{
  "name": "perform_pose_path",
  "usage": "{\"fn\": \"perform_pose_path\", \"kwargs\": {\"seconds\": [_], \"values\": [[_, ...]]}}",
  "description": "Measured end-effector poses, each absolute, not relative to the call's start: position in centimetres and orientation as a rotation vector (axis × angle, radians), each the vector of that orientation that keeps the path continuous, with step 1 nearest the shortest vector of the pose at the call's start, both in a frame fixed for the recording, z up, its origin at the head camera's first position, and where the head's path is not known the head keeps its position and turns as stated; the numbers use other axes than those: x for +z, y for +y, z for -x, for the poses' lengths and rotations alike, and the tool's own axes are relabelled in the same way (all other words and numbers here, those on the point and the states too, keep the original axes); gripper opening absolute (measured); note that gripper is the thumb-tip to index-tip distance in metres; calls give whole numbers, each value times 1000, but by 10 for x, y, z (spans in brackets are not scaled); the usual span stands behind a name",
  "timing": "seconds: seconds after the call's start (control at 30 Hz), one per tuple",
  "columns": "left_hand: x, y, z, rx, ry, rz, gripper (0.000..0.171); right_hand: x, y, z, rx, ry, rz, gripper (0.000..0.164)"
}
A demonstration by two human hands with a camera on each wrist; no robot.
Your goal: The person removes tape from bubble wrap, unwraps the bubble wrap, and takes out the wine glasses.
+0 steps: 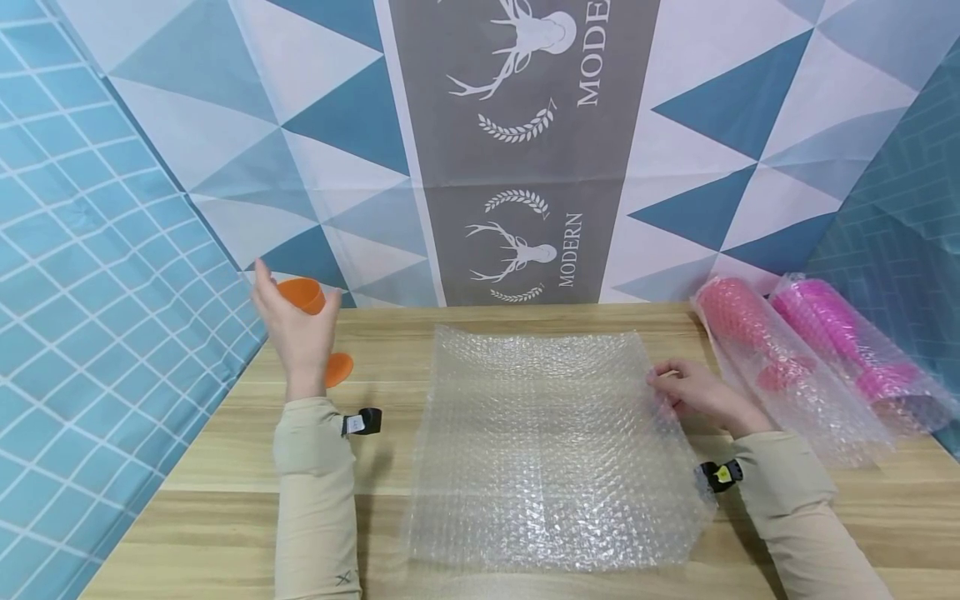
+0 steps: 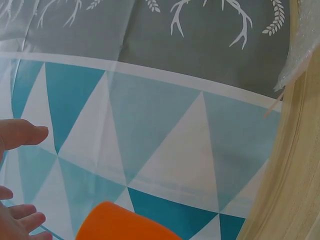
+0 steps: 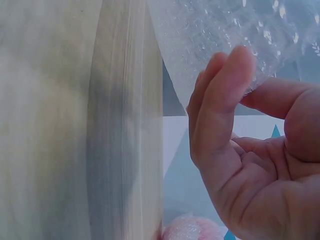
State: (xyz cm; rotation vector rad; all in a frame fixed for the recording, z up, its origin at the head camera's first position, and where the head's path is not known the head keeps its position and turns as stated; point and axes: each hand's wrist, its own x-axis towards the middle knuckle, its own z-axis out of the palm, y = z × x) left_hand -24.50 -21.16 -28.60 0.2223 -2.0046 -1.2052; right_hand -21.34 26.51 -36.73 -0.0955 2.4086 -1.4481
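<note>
The head view looks forward and down over the bench [image 1: 206, 500] to the patterned backdrop [image 1: 517, 171]; both wrist views sit closer, turned sideways (the bench runs upright there), and share backdrop and bubble wrap [image 1: 540, 450] with it.

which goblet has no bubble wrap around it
The orange goblet by the left hand; the red goblet and pink goblet are both rolled in bubble wrap.

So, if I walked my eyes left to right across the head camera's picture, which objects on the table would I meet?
Orange cup → sheet of bubble wrap → wrapped red cup → wrapped pink cup.
</note>
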Motion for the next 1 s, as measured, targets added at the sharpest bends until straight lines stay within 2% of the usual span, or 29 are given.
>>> {"fn": "perform_pose_path", "kwargs": {"seconds": [0.43, 1.0], "values": [[-286, -205, 243, -1159, -2070, -164, 85, -370, 261, 213, -1436, 2418, 100, 37], [-283, -198, 241, -1187, -2206, -181, 85, -368, 259, 213, -1404, 2417, 95, 44]]}}
